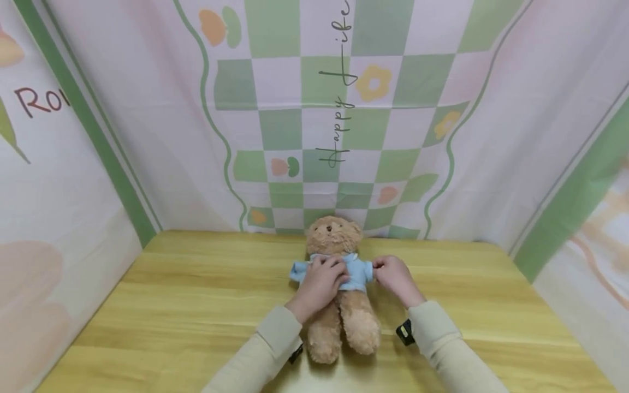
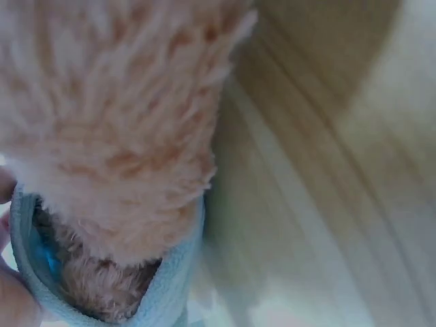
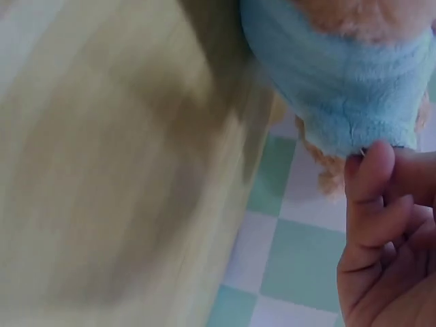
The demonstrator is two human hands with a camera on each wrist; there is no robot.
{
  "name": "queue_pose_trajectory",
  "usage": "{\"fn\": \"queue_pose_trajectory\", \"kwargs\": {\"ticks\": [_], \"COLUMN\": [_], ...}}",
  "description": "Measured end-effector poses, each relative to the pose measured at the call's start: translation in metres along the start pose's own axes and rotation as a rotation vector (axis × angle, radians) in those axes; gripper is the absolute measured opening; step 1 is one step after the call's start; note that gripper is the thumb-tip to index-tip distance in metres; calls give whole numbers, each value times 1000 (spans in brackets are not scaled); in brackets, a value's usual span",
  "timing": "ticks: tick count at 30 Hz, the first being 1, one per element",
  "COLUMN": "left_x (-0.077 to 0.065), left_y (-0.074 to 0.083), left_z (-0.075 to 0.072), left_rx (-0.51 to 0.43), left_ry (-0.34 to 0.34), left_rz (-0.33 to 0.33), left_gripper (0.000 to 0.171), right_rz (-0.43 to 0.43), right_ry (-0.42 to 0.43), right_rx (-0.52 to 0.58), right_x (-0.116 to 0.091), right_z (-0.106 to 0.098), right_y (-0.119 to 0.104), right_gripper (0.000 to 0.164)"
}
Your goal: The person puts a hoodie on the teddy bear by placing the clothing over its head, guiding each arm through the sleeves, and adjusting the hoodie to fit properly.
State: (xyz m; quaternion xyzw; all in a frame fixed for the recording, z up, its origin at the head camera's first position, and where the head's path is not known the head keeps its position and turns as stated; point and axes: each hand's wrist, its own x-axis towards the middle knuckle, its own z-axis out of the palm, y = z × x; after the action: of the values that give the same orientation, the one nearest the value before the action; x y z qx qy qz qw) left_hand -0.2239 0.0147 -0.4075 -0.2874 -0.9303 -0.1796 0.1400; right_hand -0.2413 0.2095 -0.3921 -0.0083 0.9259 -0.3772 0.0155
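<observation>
A brown plush teddy bear (image 1: pixel 334 234) in a light blue shirt (image 1: pixel 361 275) lies on its back, head away from me. My left hand (image 1: pixel 321 281) is on the front of the shirt, fingers bent over its chest. In the left wrist view the shirt's hem (image 2: pixel 160 286) gapes below the fur, with blurred fingers (image 2: pixel 15 300) beside it. My right hand (image 1: pixel 393 273) pinches the end of the sleeve on the right between thumb and forefinger. In the right wrist view those fingertips are at the edge of the blue cloth (image 3: pixel 347 102). The other sleeve (image 1: pixel 297 271) sticks out to the left.
The bear lies on a wood-grain table (image 1: pixel 196 305), its head by the back edge. Behind hangs a green-and-white checked cloth (image 1: pixel 324 125), with more printed cloth (image 1: pixel 64 196) at the sides. A small black device (image 1: pixel 405 332) is at my right cuff.
</observation>
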Motion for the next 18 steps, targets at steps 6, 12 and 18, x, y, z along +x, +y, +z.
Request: {"fn": "queue_pose_trajectory", "kwargs": {"ticks": [6,12,18], "left_x": [0,1,1], "left_y": [-2,-6,-7], "left_z": [-4,-5,-11], "left_rx": [50,29,15], "left_ry": [-20,-41,-62], "left_rz": [67,116,86], "left_gripper": [19,18,18], "right_rz": [-22,-44,-61], "right_ry": [-69,22,91], "right_rx": [53,-43,-58], "right_x": [10,18,16], "right_z": [-4,-4,-1], "right_y": [9,13,9], "right_gripper": [14,15,17]}}
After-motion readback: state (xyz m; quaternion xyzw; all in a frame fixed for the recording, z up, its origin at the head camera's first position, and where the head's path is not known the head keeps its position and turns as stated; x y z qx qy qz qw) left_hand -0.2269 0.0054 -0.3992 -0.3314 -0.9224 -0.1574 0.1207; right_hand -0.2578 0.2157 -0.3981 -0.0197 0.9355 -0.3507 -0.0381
